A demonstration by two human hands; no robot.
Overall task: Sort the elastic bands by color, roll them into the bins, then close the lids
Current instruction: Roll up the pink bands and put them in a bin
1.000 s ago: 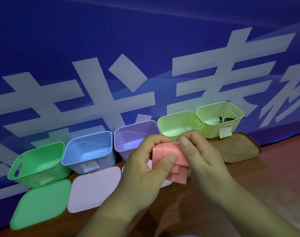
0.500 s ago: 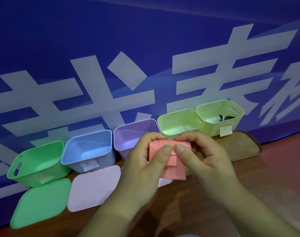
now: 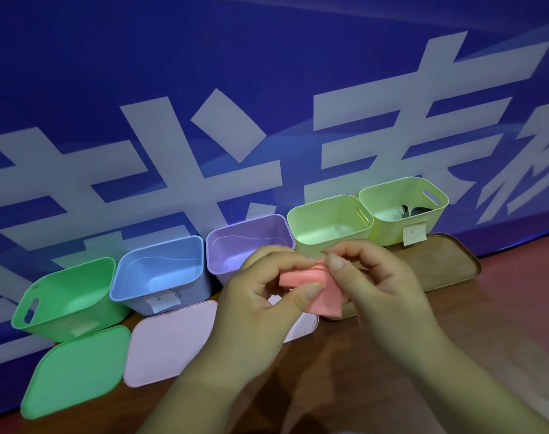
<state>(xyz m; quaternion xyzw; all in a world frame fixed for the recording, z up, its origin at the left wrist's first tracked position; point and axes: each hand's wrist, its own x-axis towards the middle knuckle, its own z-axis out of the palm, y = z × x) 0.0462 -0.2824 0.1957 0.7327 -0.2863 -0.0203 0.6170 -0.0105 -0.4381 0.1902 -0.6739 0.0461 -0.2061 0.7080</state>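
Observation:
A pink elastic band [image 3: 313, 285], partly rolled, is held above the table between both hands. My left hand [image 3: 260, 305] pinches its left end between thumb and fingers. My right hand [image 3: 379, 280] grips its upper right edge. A loose flap of the band hangs down below the roll. Behind stand several open bins in a row: green [image 3: 63, 308], blue [image 3: 160, 274], purple [image 3: 235, 242], light green [image 3: 329, 227] and yellow-green [image 3: 404, 205]. The yellow-green bin holds something dark. The other bins look empty.
Lids lie flat on the wooden table in front of the bins: a green lid [image 3: 76, 371], a pale pink lid [image 3: 170, 343], a brown lid [image 3: 445, 264]. A blue banner wall [image 3: 266, 89] rises right behind the bins. Paper labels hang on some bins.
The band has been turned from a flat, upright fold facing me into a lower, more horizontal roll. Both hands have shifted their fingers on it and kept hold.

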